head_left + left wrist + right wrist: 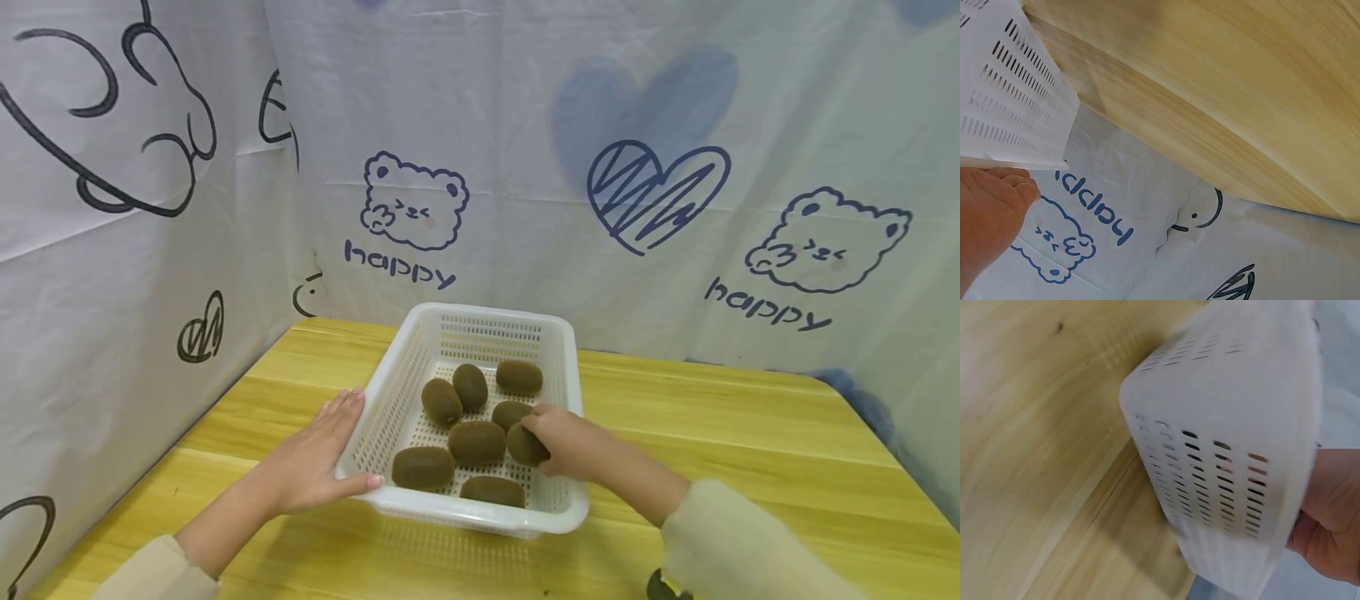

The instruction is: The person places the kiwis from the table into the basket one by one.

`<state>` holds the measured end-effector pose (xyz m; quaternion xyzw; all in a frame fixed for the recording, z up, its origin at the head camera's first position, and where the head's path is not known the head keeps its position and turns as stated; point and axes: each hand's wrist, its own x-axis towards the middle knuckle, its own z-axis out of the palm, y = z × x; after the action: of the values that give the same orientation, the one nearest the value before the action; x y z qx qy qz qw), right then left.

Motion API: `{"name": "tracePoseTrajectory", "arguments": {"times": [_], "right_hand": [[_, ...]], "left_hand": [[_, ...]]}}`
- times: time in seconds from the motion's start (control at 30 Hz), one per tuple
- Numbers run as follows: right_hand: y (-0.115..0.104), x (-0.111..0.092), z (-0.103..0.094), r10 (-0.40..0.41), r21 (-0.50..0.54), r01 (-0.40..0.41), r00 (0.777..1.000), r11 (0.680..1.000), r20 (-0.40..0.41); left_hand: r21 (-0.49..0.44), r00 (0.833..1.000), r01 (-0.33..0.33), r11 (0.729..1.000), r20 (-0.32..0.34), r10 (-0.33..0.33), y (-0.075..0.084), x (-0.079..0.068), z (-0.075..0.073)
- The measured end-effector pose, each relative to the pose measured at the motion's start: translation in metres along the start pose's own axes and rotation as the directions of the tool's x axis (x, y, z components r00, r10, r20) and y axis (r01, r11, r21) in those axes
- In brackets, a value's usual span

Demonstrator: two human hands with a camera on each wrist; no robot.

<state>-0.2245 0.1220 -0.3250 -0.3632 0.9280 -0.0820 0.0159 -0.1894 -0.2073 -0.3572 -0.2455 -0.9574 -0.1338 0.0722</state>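
Observation:
A white plastic basket (480, 518) with slotted walls stands on the table, several brown kiwis (477, 442) lying loose on its floor. My right hand (573, 442) reaches over the right rim and grips a kiwi (527, 447) near that side, beside another kiwi (512, 413). In the right wrist view the basket wall (1222, 487) hides what the hand (1329, 519) holds. My left hand (318, 458) rests against the basket's front left corner, fingers extended along the left rim and thumb on the front rim. The left wrist view shows its fingers (1016, 184) at the rim.
The wooden table (750, 450) has a yellow grain. A white printed cloth (517, 250) hangs behind it and another stretch (150, 275) along the left. A small dark object (660, 587) shows at the bottom edge, partly covered by the right sleeve (742, 542).

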Motion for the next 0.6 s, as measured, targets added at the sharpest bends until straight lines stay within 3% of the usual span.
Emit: {"name": "tracePoseTrajectory", "arguments": {"times": [0.2,0.37,0.47,0.6], "right_hand": [[-0.009,0.008,0.006,0.063,-0.147,-0.054,0.996,0.988,0.056],[-0.013,0.013,0.014,0.085,-0.273,-0.065,0.994,0.960,0.062],[-0.013,0.014,0.019,0.093,-0.293,-0.071,0.994,0.953,0.062],[-0.012,0.012,0.018,0.102,-0.242,-0.082,0.992,0.967,0.074]], "left_hand": [[0.001,1.000,-0.006,1.000,-0.007,0.006,0.000,0.000,0.002],[-0.008,1.000,0.003,1.000,-0.003,-0.003,0.001,0.001,0.002],[-0.014,1.000,0.007,1.000,-0.003,-0.007,0.002,0.001,0.003],[-0.012,1.000,0.007,1.000,-0.001,-0.007,0.002,0.002,0.004]]}}
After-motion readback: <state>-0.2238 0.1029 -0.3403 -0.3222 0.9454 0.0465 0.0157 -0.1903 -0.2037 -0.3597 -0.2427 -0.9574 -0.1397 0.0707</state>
